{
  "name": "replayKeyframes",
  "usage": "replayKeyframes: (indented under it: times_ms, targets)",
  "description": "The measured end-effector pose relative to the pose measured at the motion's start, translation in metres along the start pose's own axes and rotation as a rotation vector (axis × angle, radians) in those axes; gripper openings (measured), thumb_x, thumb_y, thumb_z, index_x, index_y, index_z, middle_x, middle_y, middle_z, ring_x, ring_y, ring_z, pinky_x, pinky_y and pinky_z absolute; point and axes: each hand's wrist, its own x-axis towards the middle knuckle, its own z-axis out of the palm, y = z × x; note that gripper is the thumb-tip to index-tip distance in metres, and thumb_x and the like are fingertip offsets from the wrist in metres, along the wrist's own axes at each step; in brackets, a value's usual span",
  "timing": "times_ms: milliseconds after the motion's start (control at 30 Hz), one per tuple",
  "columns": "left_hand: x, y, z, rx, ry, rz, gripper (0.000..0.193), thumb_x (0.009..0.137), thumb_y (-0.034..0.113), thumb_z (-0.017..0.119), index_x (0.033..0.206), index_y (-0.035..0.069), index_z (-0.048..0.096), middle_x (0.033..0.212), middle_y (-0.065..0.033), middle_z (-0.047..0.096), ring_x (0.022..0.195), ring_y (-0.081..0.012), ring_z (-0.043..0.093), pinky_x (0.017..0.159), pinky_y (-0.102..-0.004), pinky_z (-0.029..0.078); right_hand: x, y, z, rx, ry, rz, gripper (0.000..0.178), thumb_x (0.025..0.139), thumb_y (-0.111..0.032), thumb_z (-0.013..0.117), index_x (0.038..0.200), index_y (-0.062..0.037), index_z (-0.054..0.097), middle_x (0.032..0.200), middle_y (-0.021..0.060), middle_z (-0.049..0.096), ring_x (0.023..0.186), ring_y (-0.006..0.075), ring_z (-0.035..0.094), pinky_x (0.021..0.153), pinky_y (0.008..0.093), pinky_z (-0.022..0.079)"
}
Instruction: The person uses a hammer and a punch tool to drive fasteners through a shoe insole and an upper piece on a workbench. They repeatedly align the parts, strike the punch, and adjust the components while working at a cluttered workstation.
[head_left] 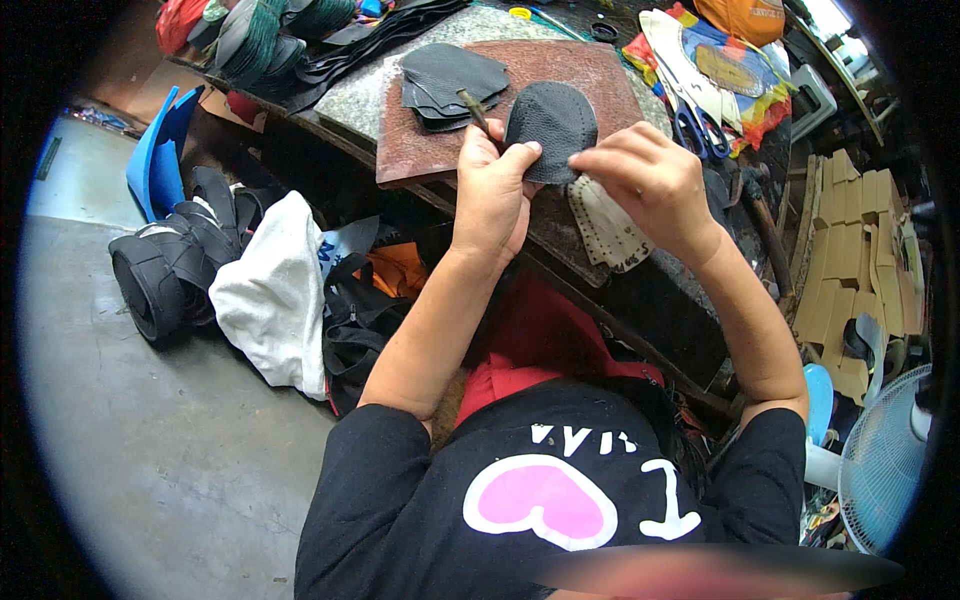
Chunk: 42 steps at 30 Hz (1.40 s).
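My left hand [490, 195] is closed round the lower left edge of a rounded black leather piece [552, 120], its thumb lying on the front. A line of small holes follows the leather's curved edge. A thin brownish rod-like tool [470, 106] also sticks up from that hand; its lower end is hidden. My right hand [650, 180] pinches at the lower right edge of the same piece with bent fingers. Behind the left hand, several cut black leather pieces [450, 80] lie stacked on a reddish-brown board [610, 85].
A white dotted pattern piece [605, 228] lies below my right hand. Blue-handled scissors [700, 130] and a hammer [762, 210] are at the bench's right. Thread spools [260, 45] stand far left. A white fan [888, 460] is near right, flattened cardboard [850, 260] beyond.
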Motion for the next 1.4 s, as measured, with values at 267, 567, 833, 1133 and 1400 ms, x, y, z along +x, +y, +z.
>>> replayKeyframes:
  times_ms: [267,567,833,1133,1400]
  targets:
    - [-0.009,-0.018,0.010,0.009,-0.076,-0.098,0.027,0.088,-0.008,0.054,0.100,0.011,0.038,0.097,-0.0071,0.059,0.086,-0.0148,0.065,0.070,-0.0297,0.057,-0.024,0.036,-0.011,0.961,0.024,0.946,0.027,0.101,-0.026,0.054,0.104,-0.0037,0.068,0.080,-0.0022,0.064,0.065,0.0030,0.052,0.054,0.0175,0.040]
    - [-0.007,-0.024,0.010,0.124,-0.104,-0.064,0.027,0.088,-0.008,0.055,0.100,0.011,0.039,0.096,-0.0065,0.060,0.081,-0.0140,0.065,0.065,-0.0269,0.057,-0.035,0.041,0.001,0.967,0.122,0.838,0.019,0.095,-0.025,0.065,0.100,-0.0075,0.071,0.073,-0.0073,0.060,0.059,-0.0023,0.048,0.050,0.0133,0.037]
    - [-0.008,-0.020,0.007,0.094,-0.170,-0.084,0.025,0.089,-0.007,0.054,0.109,0.003,0.043,0.107,-0.0122,0.062,0.094,-0.0201,0.067,0.081,-0.0354,0.059,-0.039,0.042,0.003,0.988,0.137,0.811,0.019,0.095,-0.024,0.066,0.102,-0.0072,0.071,0.074,-0.0065,0.061,0.061,-0.0013,0.050,0.052,0.0136,0.039]
    - [-0.007,-0.020,0.007,0.085,-0.175,-0.107,0.029,0.088,-0.009,0.053,0.101,0.011,0.039,0.101,-0.0087,0.061,0.088,-0.0183,0.067,0.072,-0.0339,0.061,-0.041,0.042,0.002,1.017,0.121,0.798,0.015,0.093,-0.018,0.067,0.099,-0.0034,0.066,0.076,-0.0032,0.061,0.063,0.0024,0.053,0.056,0.0174,0.042]
    - [-0.009,-0.016,0.009,0.064,-0.172,-0.157,0.023,0.091,-0.004,0.055,0.106,0.010,0.043,0.108,-0.0110,0.063,0.096,-0.0224,0.068,0.081,-0.0411,0.060,-0.039,0.043,-0.002,1.101,0.127,0.882,0.013,0.092,-0.016,0.067,0.095,-0.0036,0.064,0.074,-0.0011,0.060,0.060,0.0047,0.053,0.053,0.0195,0.042]
